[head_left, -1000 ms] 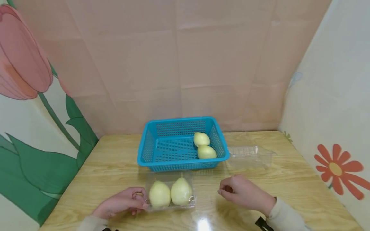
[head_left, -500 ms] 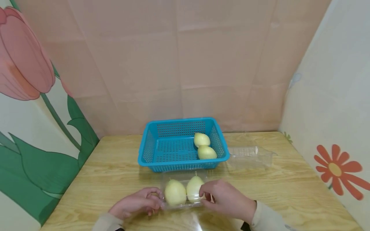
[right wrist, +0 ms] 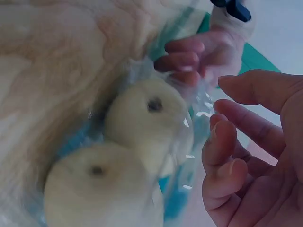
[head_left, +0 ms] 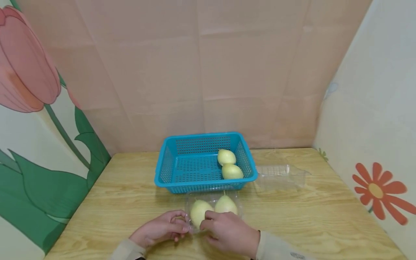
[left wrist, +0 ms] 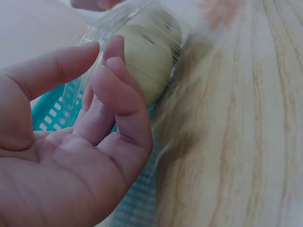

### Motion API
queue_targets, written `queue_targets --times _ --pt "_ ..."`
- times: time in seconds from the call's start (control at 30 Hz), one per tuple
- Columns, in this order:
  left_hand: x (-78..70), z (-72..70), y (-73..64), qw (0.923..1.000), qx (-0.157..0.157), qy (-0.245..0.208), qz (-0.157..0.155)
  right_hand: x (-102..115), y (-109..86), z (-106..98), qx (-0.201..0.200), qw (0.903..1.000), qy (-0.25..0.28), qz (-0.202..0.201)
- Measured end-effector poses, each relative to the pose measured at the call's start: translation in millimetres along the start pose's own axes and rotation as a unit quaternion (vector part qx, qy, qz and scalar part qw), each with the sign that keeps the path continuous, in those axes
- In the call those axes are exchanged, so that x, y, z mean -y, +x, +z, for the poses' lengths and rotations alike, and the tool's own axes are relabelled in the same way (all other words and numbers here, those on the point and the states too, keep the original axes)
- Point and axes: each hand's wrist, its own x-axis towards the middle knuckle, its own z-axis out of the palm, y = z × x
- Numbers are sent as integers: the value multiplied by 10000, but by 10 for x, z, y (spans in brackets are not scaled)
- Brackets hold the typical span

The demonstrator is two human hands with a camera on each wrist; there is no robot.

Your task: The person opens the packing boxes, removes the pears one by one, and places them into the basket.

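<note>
A clear plastic fruit box (head_left: pixel 209 197) sits at the front middle of the table, holding a left pear (head_left: pixel 199 212) and a right pear (head_left: pixel 226 205) side by side. At the box's left end, my left hand (head_left: pixel 160 229) pinches the plastic edge between thumb and fingers. My right hand (head_left: pixel 231 233) hovers over the front side of the box, hiding part of it and of the pears. In the right wrist view, the fingers (right wrist: pixel 222 137) of that hand are loosely curled beside the plastic, with nothing between them and the thumb.
Behind the box stands a blue plastic basket (head_left: pixel 208 185), with two more pears, one farther back (head_left: pixel 226 157) and one nearer (head_left: pixel 232 171), at its right side. Another clear plastic container (head_left: pixel 282 177) lies right of the basket on the wooden table (head_left: pixel 292 220).
The box with its two pears has slid to the right along with my left hand. My right hand has come in from the right to over the front of the box.
</note>
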Motion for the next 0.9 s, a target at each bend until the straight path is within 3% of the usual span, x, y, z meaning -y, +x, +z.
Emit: queue_targets --times 0.53,0.9 --pt "19 51 45 9991 -348 51 243 140 191 171 2 9990 -440 -71" --pt "-11 82 44 9982 -595 62 41 135 221 254 -281 9981 -540 -126"
